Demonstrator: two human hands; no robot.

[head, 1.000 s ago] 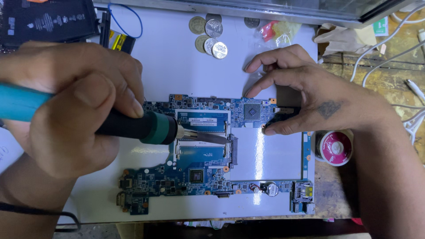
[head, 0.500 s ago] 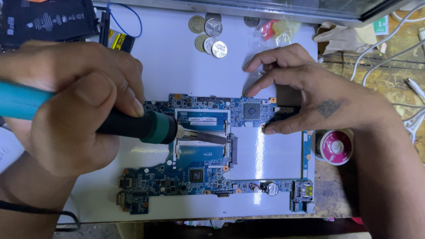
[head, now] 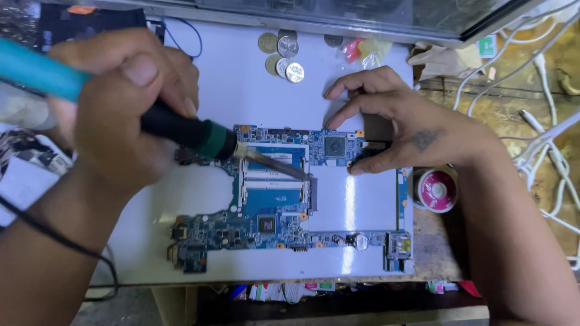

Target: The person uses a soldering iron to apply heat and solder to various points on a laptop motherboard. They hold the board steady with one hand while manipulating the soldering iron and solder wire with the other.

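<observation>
White sheet covers the table (head: 241, 90), coins (head: 281, 55) up top, cables off to the side. Left hand (head: 121, 115) has its fingers clamped round a soldering iron (head: 181, 130), tip resting on the blue circuit board (head: 272, 199) just right of them. Right hand (head: 402, 130) presses spread fingers on the board's upper right edge, red reel (head: 436, 190) just below.

**Hidden, cropped, too small**

The soldering iron (head: 121, 102) runs off the upper left edge, its handle end unseen; the left hand (head: 121, 115) covers the upper left corner of the circuit board (head: 272, 199); the right hand (head: 399, 127) hides the board's upper right corner; both forearms are cut by the bottom edge; whether the iron's tip touches the board is too small to tell; the coins (head: 281, 54) show no readable faces.
</observation>
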